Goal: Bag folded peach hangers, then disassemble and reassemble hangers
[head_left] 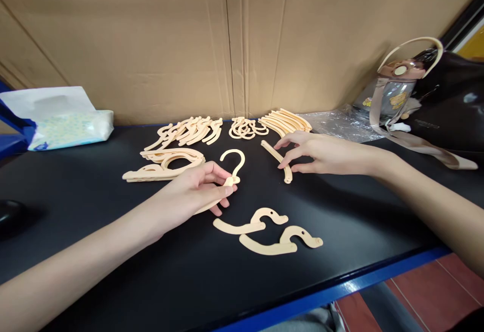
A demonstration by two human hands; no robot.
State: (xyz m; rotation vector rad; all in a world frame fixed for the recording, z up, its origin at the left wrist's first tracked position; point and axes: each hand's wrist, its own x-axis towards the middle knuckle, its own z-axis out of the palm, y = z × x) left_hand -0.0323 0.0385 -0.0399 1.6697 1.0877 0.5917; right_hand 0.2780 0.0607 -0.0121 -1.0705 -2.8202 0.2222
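Observation:
My left hand point(206, 187) pinches a cream plastic hanger piece whose open hook point(239, 160) points up; part of its arm shows below my fingers. On the right, my right hand point(302, 153) has its fingers around a short, slightly curved hanger arm point(278, 158), thumb and fingertips touching it. In front of me lie two curved pieces, one hanger part point(249, 223) behind and another hanger part point(282, 244) nearer, each with a swan-neck end with a small hole. A stack of folded hangers point(151, 175) rests left of my left hand.
Toward the cardboard wall point(162, 45) sit piles of curved pieces point(192, 129), loose hooks point(247, 128) and hanger arms point(287, 119). A tissue pack point(75, 128) is at left, a black mouse point(11, 213) nearer. A strapped bottle point(393, 95) and black bag point(454, 105) stand right.

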